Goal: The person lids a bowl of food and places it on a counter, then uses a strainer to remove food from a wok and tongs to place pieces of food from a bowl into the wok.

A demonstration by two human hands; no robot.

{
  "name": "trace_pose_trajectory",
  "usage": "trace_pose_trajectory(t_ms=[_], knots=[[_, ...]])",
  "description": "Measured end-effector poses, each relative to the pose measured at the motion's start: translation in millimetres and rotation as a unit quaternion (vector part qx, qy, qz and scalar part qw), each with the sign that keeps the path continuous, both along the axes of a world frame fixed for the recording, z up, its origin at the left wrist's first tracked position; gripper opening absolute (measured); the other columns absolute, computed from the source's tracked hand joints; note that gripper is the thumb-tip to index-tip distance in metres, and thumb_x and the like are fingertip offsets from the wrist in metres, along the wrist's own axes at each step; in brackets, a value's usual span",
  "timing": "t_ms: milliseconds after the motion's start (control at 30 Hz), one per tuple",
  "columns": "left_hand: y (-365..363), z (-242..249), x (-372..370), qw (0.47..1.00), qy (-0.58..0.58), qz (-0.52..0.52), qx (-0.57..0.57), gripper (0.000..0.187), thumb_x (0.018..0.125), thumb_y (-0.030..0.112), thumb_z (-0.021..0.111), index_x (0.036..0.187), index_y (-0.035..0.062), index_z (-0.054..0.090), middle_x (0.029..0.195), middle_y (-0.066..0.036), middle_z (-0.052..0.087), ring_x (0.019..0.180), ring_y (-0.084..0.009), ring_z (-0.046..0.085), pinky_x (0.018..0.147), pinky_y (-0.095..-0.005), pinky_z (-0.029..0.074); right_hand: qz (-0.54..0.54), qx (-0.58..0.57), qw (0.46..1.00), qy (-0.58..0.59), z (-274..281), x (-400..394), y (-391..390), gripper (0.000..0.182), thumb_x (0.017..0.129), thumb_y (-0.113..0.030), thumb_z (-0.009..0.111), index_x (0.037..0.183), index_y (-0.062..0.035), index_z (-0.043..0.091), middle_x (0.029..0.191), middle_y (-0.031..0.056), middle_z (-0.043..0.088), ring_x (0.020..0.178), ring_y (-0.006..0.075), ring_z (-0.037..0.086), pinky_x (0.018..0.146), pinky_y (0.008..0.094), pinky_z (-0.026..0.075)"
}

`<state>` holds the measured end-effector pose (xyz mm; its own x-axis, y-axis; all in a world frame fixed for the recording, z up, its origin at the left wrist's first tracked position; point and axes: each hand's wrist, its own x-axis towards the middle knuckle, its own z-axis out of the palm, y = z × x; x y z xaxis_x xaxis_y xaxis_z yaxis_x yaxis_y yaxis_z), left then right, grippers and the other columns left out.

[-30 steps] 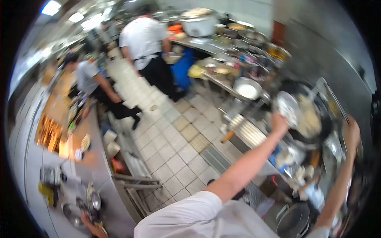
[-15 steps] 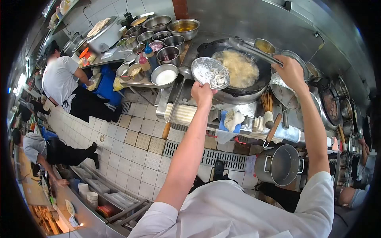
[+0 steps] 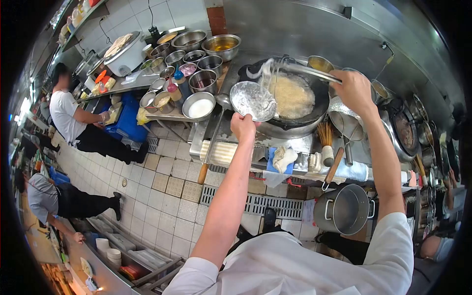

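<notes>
Wok (image 3: 314, 105) of bubbling batter and oil sits just beyond both hands. Left hand (image 3: 244, 125) grips the rim of a floured metal plate (image 3: 252, 100), tilted toward the wok's near edge and looking bare of pieces. Right hand (image 3: 355, 88) is closed on long metal tongs (image 3: 305, 70), whose tips hold a pale battered piece (image 3: 263, 71) over the oil. Judged step: loading the fryer. Next move calls for lowering the piece gently, avoiding splash.
</notes>
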<state>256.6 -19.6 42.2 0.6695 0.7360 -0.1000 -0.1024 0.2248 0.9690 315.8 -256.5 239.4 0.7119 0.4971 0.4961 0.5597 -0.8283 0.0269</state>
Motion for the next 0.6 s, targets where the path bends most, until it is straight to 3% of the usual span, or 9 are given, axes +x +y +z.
trace_pose_trajectory(t_ms=[233, 433, 500, 600], knots=[[-1.8, 7.0, -8.6, 1.000, 0.009, 0.012, 0.005, 0.010, 0.073, -0.003, 0.050, 0.067, -0.0025, 0.041, 0.069, -0.014, 0.054, 0.050, -0.0229, 0.059, 0.041, -0.0299, 0.050, -0.124, 0.025, 0.990, 0.056, -52.7, 52.6, 35.4, 0.028, 0.074, -0.024, 0.060, 0.098, -0.0108, 0.062, 0.084, 0.0160, 0.062, 0.081, 0.0324, 0.060, 0.071, 0.0396, 0.047], [1.8, 16.1, -15.0, 1.000, 0.016, -0.002, 0.016, 0.010, 0.074, -0.002, 0.050, 0.067, -0.0033, 0.043, 0.070, -0.014, 0.055, 0.050, -0.0214, 0.059, 0.041, -0.0290, 0.049, -0.068, 0.065, 0.994, 0.056, -22.0, 15.9, 19.2, 0.030, 0.074, -0.023, 0.060, 0.100, -0.0100, 0.061, 0.084, 0.0165, 0.062, 0.083, 0.0316, 0.059, 0.073, 0.0401, 0.045], [0.4, 17.2, -13.1, 1.000, 0.014, -0.004, 0.017, 0.009, 0.074, -0.002, 0.050, 0.068, -0.0035, 0.043, 0.069, -0.013, 0.055, 0.050, -0.0206, 0.059, 0.041, -0.0290, 0.049, -0.027, -0.005, 0.993, 0.115, -6.0, -2.1, 12.8, 0.030, 0.073, -0.022, 0.060, 0.100, -0.0094, 0.061, 0.082, 0.0163, 0.062, 0.081, 0.0315, 0.059, 0.072, 0.0399, 0.045], [-4.4, 18.6, -11.0, 0.998, 0.019, -0.008, 0.060, 0.010, 0.074, 0.000, 0.049, 0.067, -0.0032, 0.044, 0.063, -0.013, 0.057, 0.049, -0.0216, 0.061, 0.043, -0.0298, 0.046, 0.025, -0.061, 0.994, 0.082, -10.9, -19.3, 9.5, 0.027, 0.070, -0.018, 0.060, 0.095, -0.0099, 0.062, 0.078, 0.0152, 0.062, 0.078, 0.0314, 0.059, 0.070, 0.0398, 0.045]])
